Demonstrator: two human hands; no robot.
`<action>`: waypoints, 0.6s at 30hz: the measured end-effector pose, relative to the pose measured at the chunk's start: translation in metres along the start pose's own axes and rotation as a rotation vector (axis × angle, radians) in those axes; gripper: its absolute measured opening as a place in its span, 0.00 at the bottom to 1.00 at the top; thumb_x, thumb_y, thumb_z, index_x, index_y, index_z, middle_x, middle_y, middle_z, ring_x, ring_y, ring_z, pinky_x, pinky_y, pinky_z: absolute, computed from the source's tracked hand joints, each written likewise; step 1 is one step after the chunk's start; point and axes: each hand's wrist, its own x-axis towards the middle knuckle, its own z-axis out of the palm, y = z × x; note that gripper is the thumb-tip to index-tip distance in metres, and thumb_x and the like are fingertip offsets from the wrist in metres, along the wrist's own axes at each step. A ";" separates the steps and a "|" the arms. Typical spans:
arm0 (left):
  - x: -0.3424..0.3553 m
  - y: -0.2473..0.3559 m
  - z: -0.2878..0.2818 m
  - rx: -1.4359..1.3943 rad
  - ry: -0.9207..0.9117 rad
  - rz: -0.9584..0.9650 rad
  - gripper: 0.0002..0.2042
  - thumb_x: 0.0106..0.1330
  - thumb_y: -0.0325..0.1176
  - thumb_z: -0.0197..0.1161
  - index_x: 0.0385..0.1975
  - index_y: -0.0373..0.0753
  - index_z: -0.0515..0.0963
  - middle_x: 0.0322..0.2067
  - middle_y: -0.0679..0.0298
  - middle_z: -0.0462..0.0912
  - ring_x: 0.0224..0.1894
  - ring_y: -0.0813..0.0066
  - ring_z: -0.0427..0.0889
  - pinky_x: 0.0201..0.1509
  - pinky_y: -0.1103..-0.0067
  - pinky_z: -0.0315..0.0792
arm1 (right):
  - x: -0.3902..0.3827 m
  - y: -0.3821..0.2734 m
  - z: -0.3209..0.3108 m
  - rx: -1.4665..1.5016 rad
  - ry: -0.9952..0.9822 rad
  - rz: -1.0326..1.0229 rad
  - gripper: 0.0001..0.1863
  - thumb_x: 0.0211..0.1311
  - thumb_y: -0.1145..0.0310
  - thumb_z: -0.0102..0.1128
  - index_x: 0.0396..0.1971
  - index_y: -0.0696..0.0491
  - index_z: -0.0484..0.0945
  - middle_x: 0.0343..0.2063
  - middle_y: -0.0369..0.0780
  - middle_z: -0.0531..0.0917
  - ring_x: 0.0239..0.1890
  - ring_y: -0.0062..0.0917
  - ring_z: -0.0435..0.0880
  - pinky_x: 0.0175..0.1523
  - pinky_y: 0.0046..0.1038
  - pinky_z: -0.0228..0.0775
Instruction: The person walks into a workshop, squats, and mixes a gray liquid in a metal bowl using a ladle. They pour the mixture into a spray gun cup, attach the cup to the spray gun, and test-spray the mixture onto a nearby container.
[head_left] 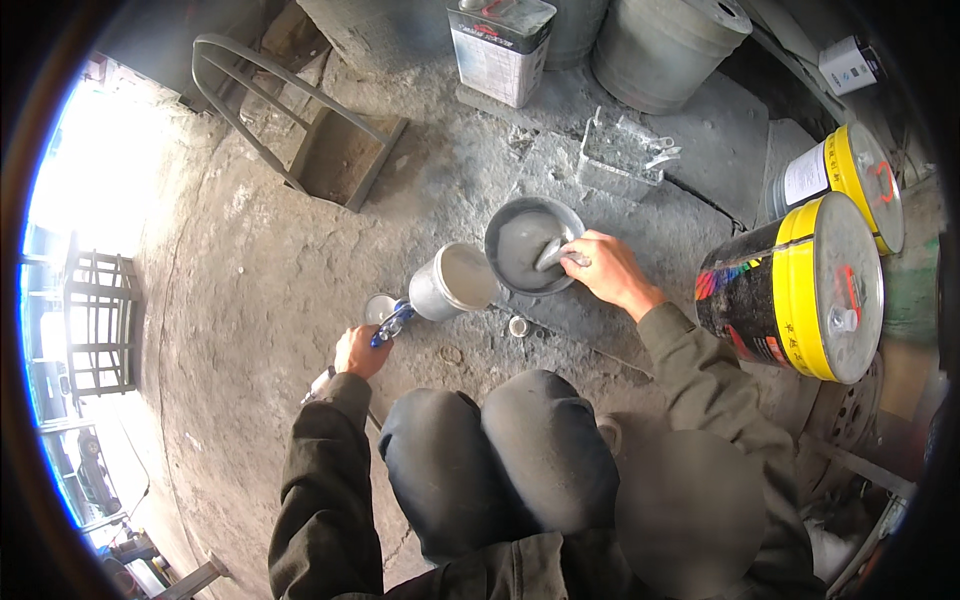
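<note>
A yellow-banded drum stands right of the grey bowl.

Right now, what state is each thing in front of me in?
Round grey container, open, grey liquid inside
Spoon-like tool, in right hand, end in liquid
Blue spray gun, gripped in left hand
Grey-white cup, open, tipped toward container
Nearer yellow-banded drum, lidded
Farther yellow-banded drum, lidded
Rectangular can, upright

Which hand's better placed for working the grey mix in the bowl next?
Right, I'd say: the right hand holds a small scoop-like tool dipping into the bowl. The left hand grips a blue-and-silver tool off to the bowl's left.
</note>
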 end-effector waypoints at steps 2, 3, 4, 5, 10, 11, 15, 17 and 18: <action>0.002 -0.004 0.002 -0.021 -0.016 0.013 0.10 0.55 0.42 0.66 0.25 0.42 0.84 0.26 0.50 0.84 0.34 0.46 0.84 0.40 0.59 0.78 | -0.006 -0.009 -0.003 -0.057 0.034 -0.023 0.11 0.60 0.62 0.66 0.36 0.52 0.86 0.33 0.43 0.84 0.35 0.36 0.85 0.40 0.34 0.76; 0.003 -0.005 0.002 -0.027 -0.042 0.010 0.10 0.55 0.42 0.66 0.25 0.42 0.84 0.25 0.50 0.83 0.34 0.46 0.84 0.40 0.59 0.78 | -0.005 -0.010 -0.009 0.020 0.023 -0.026 0.10 0.60 0.63 0.66 0.36 0.53 0.86 0.33 0.44 0.84 0.34 0.35 0.85 0.39 0.33 0.76; 0.005 -0.006 0.004 -0.034 -0.072 0.009 0.10 0.55 0.42 0.65 0.24 0.42 0.84 0.25 0.49 0.83 0.34 0.46 0.84 0.40 0.59 0.77 | -0.005 -0.013 -0.018 0.096 0.010 -0.025 0.11 0.60 0.63 0.66 0.36 0.54 0.86 0.33 0.44 0.85 0.33 0.34 0.85 0.38 0.33 0.76; 0.003 -0.010 0.005 -0.036 -0.100 -0.006 0.11 0.55 0.43 0.65 0.24 0.42 0.83 0.25 0.49 0.83 0.33 0.46 0.84 0.40 0.59 0.77 | -0.003 -0.021 -0.025 0.182 -0.008 -0.033 0.11 0.60 0.63 0.66 0.35 0.55 0.86 0.32 0.44 0.85 0.32 0.33 0.86 0.37 0.32 0.76; -0.006 -0.021 0.016 -0.096 -0.112 -0.017 0.11 0.55 0.43 0.66 0.24 0.41 0.84 0.24 0.49 0.83 0.32 0.47 0.84 0.39 0.59 0.77 | -0.011 -0.075 -0.058 0.418 0.160 -0.140 0.13 0.64 0.63 0.65 0.37 0.59 0.86 0.27 0.42 0.85 0.27 0.25 0.84 0.34 0.25 0.74; -0.004 -0.016 0.018 -0.103 -0.107 -0.006 0.11 0.55 0.43 0.67 0.24 0.41 0.84 0.24 0.50 0.83 0.32 0.47 0.84 0.38 0.59 0.77 | -0.010 -0.083 -0.054 0.527 0.135 -0.135 0.13 0.65 0.63 0.64 0.37 0.58 0.86 0.28 0.42 0.85 0.27 0.25 0.84 0.33 0.26 0.74; -0.004 0.009 0.021 -0.145 -0.079 0.064 0.12 0.55 0.43 0.67 0.25 0.40 0.84 0.22 0.50 0.82 0.31 0.48 0.84 0.36 0.60 0.76 | 0.004 -0.109 -0.016 0.458 0.227 -0.146 0.13 0.62 0.58 0.63 0.33 0.53 0.87 0.26 0.43 0.84 0.26 0.34 0.85 0.34 0.33 0.76; -0.004 0.017 0.023 -0.196 -0.051 0.058 0.13 0.56 0.42 0.66 0.24 0.38 0.82 0.20 0.49 0.80 0.26 0.48 0.83 0.33 0.61 0.74 | 0.008 -0.121 0.006 0.467 0.252 -0.181 0.12 0.62 0.59 0.63 0.33 0.54 0.86 0.27 0.44 0.84 0.27 0.35 0.85 0.35 0.34 0.77; -0.004 0.023 0.023 -0.227 -0.018 0.075 0.14 0.57 0.42 0.66 0.22 0.36 0.80 0.18 0.48 0.78 0.24 0.49 0.82 0.31 0.62 0.73 | 0.005 -0.119 0.012 0.471 0.267 -0.191 0.13 0.62 0.60 0.64 0.33 0.54 0.86 0.27 0.44 0.84 0.28 0.35 0.85 0.36 0.34 0.77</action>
